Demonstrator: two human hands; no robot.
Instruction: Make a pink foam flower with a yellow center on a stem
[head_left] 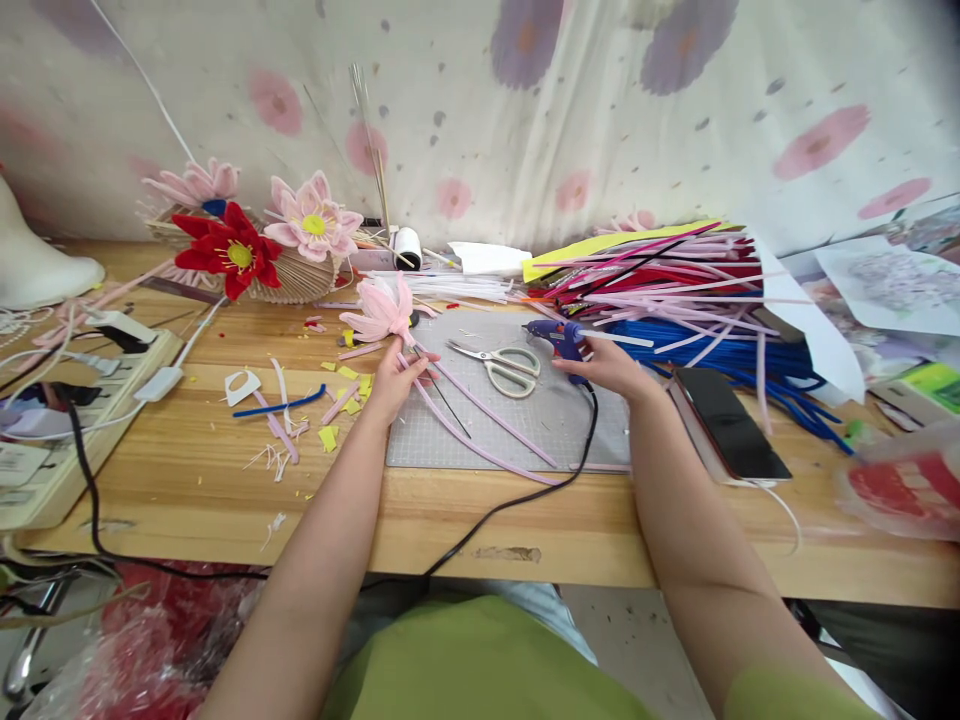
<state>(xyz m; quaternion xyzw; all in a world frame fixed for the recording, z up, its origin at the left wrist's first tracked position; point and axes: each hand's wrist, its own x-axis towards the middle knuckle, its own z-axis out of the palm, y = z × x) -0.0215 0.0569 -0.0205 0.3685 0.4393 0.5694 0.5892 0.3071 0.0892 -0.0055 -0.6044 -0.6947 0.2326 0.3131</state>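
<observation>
My left hand (401,380) is closed around the base of a pink pipe-cleaner flower (379,308), whose petals fan out above the fingers. Two long pink pipe cleaners (487,412) and a dark thin wire trail from it over the grey cutting mat (465,455). In my right hand (609,368) is a purple hot glue gun (559,338), its nozzle pointing left and a white glue stick jutting from its back. The gun's black cord runs down across the mat. Scissors (504,368) with pale handles lie on the mat between my hands.
Yellow and pink scraps (349,395) and a blue pipe cleaner (281,402) lie at left. Finished flowers (238,255) stand behind them. A power strip (90,420) sits far left. Bundled pipe cleaners (675,275) and a phone (731,425) are on the right.
</observation>
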